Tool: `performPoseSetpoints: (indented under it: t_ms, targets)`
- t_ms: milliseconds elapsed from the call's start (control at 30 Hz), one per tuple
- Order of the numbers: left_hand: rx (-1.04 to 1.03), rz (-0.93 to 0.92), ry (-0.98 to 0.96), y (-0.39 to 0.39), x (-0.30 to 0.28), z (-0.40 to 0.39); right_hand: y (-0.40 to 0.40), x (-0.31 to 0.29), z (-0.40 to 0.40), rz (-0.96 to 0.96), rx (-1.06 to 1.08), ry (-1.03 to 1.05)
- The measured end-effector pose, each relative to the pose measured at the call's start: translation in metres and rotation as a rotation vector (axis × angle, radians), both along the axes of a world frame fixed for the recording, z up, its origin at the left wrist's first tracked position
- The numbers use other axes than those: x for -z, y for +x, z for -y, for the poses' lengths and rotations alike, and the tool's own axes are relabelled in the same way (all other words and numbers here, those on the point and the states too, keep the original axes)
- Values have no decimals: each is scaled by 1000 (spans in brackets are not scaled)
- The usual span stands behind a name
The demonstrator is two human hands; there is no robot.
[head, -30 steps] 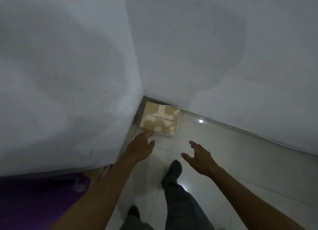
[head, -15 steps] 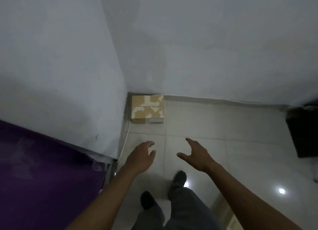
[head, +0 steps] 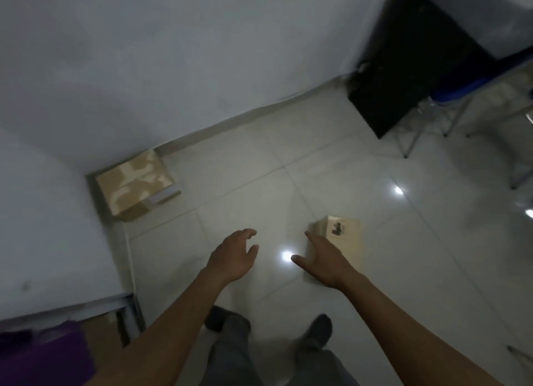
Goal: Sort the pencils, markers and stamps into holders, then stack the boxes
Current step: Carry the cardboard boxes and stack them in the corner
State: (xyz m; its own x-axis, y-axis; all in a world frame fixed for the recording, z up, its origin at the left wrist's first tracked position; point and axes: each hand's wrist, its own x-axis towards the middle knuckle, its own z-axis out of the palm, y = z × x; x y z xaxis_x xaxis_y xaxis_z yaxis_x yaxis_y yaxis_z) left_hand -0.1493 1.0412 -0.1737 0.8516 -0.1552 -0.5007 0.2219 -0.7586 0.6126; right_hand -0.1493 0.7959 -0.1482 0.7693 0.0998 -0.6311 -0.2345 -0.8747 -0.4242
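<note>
Pale glossy tiled floor (head: pixel 236 189). A stack of cardboard boxes (head: pixel 135 183) sits in the far left corner against the walls. A smaller box (head: pixel 344 235) lies nearer, right of centre, well apart from them.

You are looking down at a glossy pale tiled floor (head: pixel 288 183) meeting grey walls (head: pixel 173 53). A black panel (head: pixel 409 68) leans in the far right corner beside metal legs (head: pixel 415 134), and purple fabric (head: pixel 43 356) lies bottom left.
</note>
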Motion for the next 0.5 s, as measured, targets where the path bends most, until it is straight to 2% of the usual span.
performPoseSetpoints:
  t_ms: [267,500]
  targets:
    - [72,-51,-3,-15,2,184,-44,11,171,-85,118,22]
    - [19,-134,-29,-33,9,263,-28,29,233,-107,43,-4]
